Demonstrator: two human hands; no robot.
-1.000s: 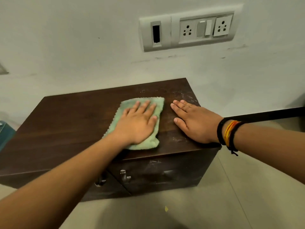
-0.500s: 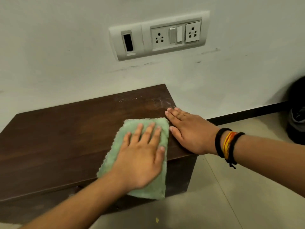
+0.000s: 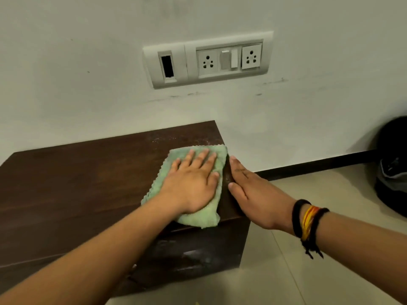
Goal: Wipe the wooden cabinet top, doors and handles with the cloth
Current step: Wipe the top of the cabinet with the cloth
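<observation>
A low dark wooden cabinet [image 3: 77, 179] stands against the white wall. A light green cloth [image 3: 198, 219] lies flat on the right end of its top. My left hand [image 3: 191, 183] presses down on the cloth with fingers spread. My right hand [image 3: 253, 194] rests edge-on along the cabinet's right rim, beside the cloth, fingers straight and holding nothing. Its wrist carries black and orange bands. Dusty marks show on the top behind the cloth and on the right door front [image 3: 198, 254]. My left forearm hides the door handles.
A socket and switch panel [image 3: 209, 60] sits on the wall above the cabinet. A dark rounded object [image 3: 392, 170] stands on the pale tiled floor [image 3: 308, 271] at the far right, by a black skirting strip [image 3: 308, 166].
The cloth, under my left hand, has slid to the right end of the top. My right hand has shifted from lying flat on the top to its right rim. The view has tilted up.
</observation>
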